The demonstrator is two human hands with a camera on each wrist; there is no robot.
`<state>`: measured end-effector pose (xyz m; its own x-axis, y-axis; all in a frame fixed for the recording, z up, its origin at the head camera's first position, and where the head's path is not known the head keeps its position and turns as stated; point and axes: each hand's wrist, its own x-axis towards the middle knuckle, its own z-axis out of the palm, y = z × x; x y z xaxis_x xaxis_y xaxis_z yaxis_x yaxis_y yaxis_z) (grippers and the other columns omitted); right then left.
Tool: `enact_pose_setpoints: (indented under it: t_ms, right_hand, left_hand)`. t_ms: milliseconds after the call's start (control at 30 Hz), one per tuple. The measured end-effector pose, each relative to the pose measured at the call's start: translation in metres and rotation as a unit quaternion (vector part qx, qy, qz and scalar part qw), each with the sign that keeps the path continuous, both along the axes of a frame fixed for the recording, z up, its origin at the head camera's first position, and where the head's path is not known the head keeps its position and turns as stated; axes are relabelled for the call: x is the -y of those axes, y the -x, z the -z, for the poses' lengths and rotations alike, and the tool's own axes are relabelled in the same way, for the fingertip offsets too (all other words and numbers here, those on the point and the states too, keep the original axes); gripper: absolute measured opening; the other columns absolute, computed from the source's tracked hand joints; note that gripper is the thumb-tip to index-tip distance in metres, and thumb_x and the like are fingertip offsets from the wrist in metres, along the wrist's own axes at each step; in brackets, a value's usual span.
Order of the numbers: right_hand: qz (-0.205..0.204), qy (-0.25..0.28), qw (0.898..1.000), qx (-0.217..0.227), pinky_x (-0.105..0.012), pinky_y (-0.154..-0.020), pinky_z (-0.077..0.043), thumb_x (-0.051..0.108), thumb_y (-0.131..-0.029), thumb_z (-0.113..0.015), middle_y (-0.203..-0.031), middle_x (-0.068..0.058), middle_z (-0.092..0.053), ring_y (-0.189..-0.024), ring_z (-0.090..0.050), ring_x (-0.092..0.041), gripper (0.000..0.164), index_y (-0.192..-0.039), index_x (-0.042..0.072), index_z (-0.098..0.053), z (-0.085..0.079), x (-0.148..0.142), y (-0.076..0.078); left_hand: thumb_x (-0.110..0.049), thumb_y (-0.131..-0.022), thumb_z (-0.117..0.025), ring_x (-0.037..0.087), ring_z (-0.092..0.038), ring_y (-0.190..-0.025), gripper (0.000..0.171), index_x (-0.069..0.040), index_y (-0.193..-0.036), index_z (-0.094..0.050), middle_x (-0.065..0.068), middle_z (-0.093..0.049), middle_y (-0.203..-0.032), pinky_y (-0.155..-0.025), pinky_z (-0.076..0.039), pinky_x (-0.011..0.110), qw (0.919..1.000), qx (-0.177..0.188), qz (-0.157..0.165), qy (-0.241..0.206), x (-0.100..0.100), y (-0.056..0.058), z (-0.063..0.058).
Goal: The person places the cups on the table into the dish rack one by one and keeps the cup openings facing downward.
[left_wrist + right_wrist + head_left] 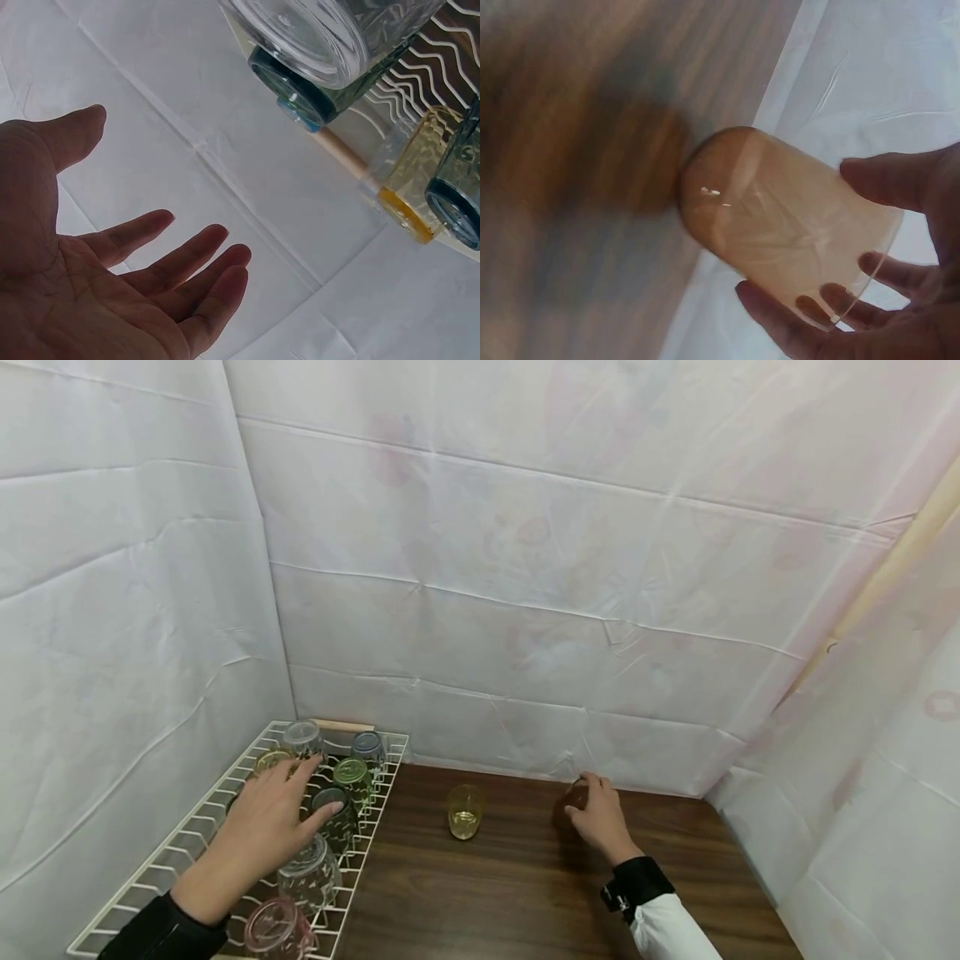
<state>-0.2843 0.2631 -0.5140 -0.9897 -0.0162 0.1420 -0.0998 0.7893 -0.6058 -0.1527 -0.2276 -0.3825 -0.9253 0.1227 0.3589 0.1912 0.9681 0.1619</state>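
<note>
My right hand point(602, 818) holds a tinted amber-brown glass tumbler point(780, 225) near its rim, thumb on one side and fingers on the other. The tumbler's rounded base is close over the wooden tabletop in the right wrist view. To its left on the table stands a yellow glass point(465, 814). Over the wire rack point(150, 868) hovers my left hand point(262, 814), its fingers spread and relaxed and its palm bare in the left wrist view. Beneath and beside it are upside-down glasses, among them a dark green glass point(341, 818) and a green glass point(352, 777).
The rack also bears a blue glass point(367, 745), a clear glass point(303, 735) at the back, another clear glass point(309, 868) and a pink glass point(277, 931) at the front. White sheeting point(480, 568) encloses the brown wooden table point(465, 902) at the back and sides.
</note>
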Motion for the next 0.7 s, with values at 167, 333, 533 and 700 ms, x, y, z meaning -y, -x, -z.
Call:
enact_pose_setpoints:
  t_ms: [167, 333, 533, 700]
  right_hand:
    - [0.022, 0.125, 0.992, 0.013, -0.067, -0.118, -0.042, 0.018, -0.102, -0.072, -0.162, -0.029, -0.034, -0.151, -0.037, -0.051, 0.072, -0.160, 0.000, -0.033, 0.008, -0.001, -0.012]
    - [0.041, 0.300, 0.952, 0.041, -0.055, -0.115, -0.047, 0.015, -0.104, -0.069, -0.163, -0.028, -0.033, -0.153, -0.037, -0.046, 0.070, -0.159, 0.000, -0.029, 0.011, 0.012, -0.026]
    - [0.006, 0.542, 0.836, 0.088, -0.037, -0.096, -0.062, 0.012, -0.109, -0.061, -0.163, -0.026, -0.022, -0.136, -0.052, -0.030, 0.066, -0.159, 0.004, -0.020, 0.012, 0.026, -0.043]
    - [-0.081, 0.679, 0.720, 0.123, -0.046, -0.109, -0.059, 0.015, -0.113, -0.052, -0.148, -0.011, -0.050, -0.128, -0.065, -0.022, 0.038, -0.148, 0.012, -0.038, 0.003, 0.035, -0.059]
  left_hand:
    - [-0.050, -0.095, -0.078, 0.057, -0.062, -0.122, 0.078, 0.000, -0.150, -0.054, 0.035, -0.063, -0.136, -0.101, -0.048, 0.074, 0.9999, 0.010, 0.005, -0.003, -0.004, -0.002, 0.000]
    - [-0.049, -0.095, -0.078, 0.053, -0.064, -0.123, 0.077, -0.003, -0.151, -0.054, 0.031, -0.065, -0.135, -0.101, -0.049, 0.074, 0.9996, 0.021, 0.014, -0.015, -0.010, -0.007, 0.001]
    - [-0.049, -0.094, -0.080, 0.050, -0.066, -0.121, 0.078, -0.003, -0.152, -0.055, 0.028, -0.067, -0.133, -0.098, -0.049, 0.073, 0.9994, 0.020, 0.021, -0.017, -0.015, -0.013, 0.007]
    - [-0.048, -0.093, -0.081, 0.049, -0.067, -0.119, 0.078, -0.001, -0.150, -0.056, 0.027, -0.068, -0.131, -0.099, -0.050, 0.072, 0.9995, 0.010, 0.025, -0.017, -0.018, -0.016, 0.012]
